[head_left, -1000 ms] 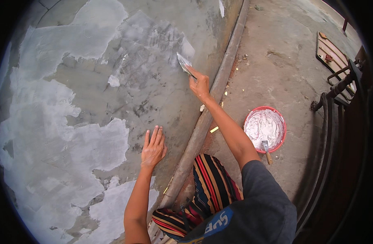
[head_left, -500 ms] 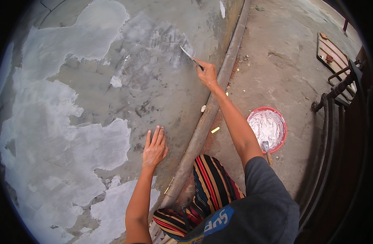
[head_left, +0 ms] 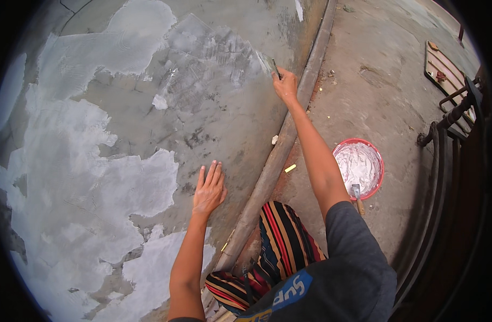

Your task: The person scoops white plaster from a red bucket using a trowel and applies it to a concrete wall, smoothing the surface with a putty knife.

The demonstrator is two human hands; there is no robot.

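A grey cement wall (head_left: pixel 106 134) fills the left side, patched with pale, irregular layers of white filler. My right hand (head_left: pixel 286 83) grips a flat putty knife (head_left: pixel 267 63), its blade against a streaky pale patch high on the wall. My left hand (head_left: pixel 209 190) lies lower on the bare grey part, fingers stretched out and slightly apart. To the right of my right forearm, a red-rimmed tub (head_left: pixel 365 161) of white paste stands on the ground, with a second scraper (head_left: pixel 359 201) resting across its near rim.
A concrete ledge (head_left: pixel 262 188) runs along the wall's foot beside my striped-trousered leg (head_left: pixel 278 236). The rough concrete ground (head_left: pixel 374 80) holds small yellow scraps (head_left: pixel 290 168). Dark metal railings (head_left: pixel 436 134) and a slatted board (head_left: pixel 439 70) stand at the far right.
My right hand with the putty knife has moved up and to the right along the wall. My left hand stays spread on the wall, shifted slightly right and up in the picture.
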